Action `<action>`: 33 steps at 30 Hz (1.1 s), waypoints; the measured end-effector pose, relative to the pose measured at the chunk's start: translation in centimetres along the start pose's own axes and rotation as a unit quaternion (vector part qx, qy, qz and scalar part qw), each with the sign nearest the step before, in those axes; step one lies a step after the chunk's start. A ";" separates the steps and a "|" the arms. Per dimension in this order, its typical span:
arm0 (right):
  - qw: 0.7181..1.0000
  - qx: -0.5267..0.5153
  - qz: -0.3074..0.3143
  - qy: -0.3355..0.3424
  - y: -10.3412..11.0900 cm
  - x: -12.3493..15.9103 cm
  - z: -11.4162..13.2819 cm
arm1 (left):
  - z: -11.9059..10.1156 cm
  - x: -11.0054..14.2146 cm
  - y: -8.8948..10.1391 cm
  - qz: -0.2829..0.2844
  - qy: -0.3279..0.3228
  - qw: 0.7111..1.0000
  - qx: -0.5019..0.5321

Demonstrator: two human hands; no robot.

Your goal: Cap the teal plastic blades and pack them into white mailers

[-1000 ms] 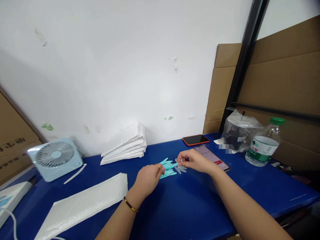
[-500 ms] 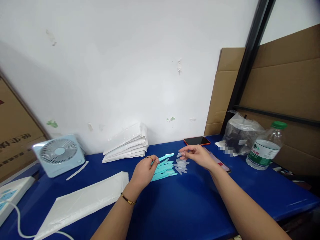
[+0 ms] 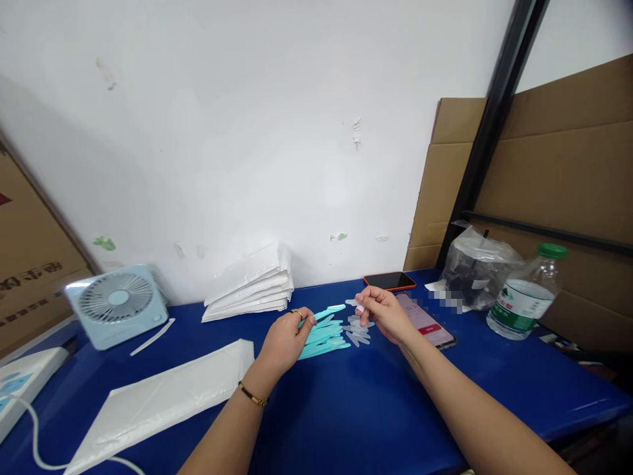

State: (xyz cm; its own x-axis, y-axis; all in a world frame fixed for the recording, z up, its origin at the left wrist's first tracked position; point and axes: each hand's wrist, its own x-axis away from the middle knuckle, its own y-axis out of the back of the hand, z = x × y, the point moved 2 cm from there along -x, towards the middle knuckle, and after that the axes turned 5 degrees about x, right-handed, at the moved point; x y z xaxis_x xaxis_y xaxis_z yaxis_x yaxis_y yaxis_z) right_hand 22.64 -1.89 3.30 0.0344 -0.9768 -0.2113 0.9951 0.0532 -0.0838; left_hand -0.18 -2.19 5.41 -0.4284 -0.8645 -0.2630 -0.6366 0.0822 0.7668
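Note:
My left hand (image 3: 288, 336) pinches a turquoise eyebrow razor (image 3: 330, 309), its blade end pointing right. Under and beside those fingers lies a pile of similar turquoise razors (image 3: 324, 338) on the blue table. A small translucent blade cap (image 3: 351, 302) sticks out to the left from the closed fingertips of my right hand (image 3: 383, 313). Just below that hand, several more clear caps (image 3: 359, 331) lie in a loose heap. The razor's tip and the held cap are close but apart.
Behind my right hand lie a phone with a lit screen (image 3: 425, 323) and an orange-edged phone (image 3: 390, 281). A water bottle (image 3: 524, 293) and a bagged cup (image 3: 477, 270) stand right. At left are a fan (image 3: 119, 307), stacked white packets (image 3: 252, 287) and one flat packet (image 3: 168, 402).
My hands were together at a razor's tip, then separated. The left moved left with a razor; the right reached to the caps and closed its fingers on one.

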 end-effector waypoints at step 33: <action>0.927 0.319 0.077 0.182 0.5 0.4 1.0 | 0.7 -0.2 -1.8 0.039 0.006 0.999 0.018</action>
State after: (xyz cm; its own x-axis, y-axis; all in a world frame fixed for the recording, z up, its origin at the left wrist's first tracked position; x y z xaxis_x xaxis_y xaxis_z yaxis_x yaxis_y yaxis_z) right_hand 23.21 -2.48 4.11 0.2623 -0.8274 -0.4966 0.8377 -0.0602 0.5428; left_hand 0.60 -1.86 3.72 -0.4702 -0.8607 -0.1954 -0.6242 0.1677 0.7631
